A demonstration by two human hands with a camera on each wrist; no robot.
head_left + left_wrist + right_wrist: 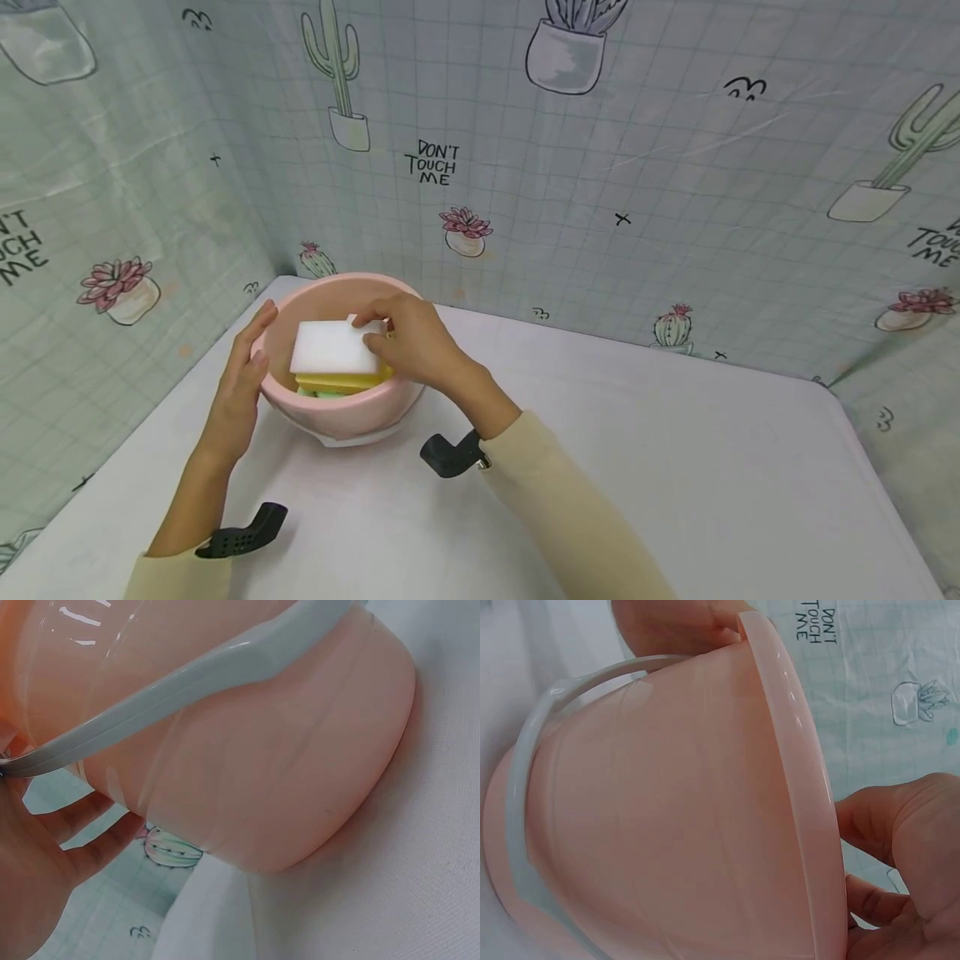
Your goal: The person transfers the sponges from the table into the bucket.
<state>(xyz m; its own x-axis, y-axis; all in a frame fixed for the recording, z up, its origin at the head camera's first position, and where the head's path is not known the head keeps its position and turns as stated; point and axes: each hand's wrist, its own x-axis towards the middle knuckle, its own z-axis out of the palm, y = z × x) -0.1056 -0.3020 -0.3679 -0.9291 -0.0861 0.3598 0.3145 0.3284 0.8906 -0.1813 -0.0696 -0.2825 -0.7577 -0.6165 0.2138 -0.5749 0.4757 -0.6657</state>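
A pink bucket (pixel 341 417) stands on the white table at the left, its pale grey handle (pixel 225 667) hanging down its side. Inside lie a white sponge (pixel 330 348), a yellow sponge (pixel 341 382) beneath it and something light green (pixel 330 394) lower down. My right hand (pixel 412 337) reaches over the rim and pinches the white sponge at its right end with thumb and finger. My left hand (pixel 238 392) rests its extended fingers against the outside of the bucket's left side, thumb near the rim. In the right wrist view, the bucket wall hides the sponges.
The white tabletop (pixel 675 467) stretches to the right of the bucket. A cloth backdrop (pixel 525 167) printed with cacti rises behind the table and along its left side. Each wrist carries a black camera mount (pixel 247 533).
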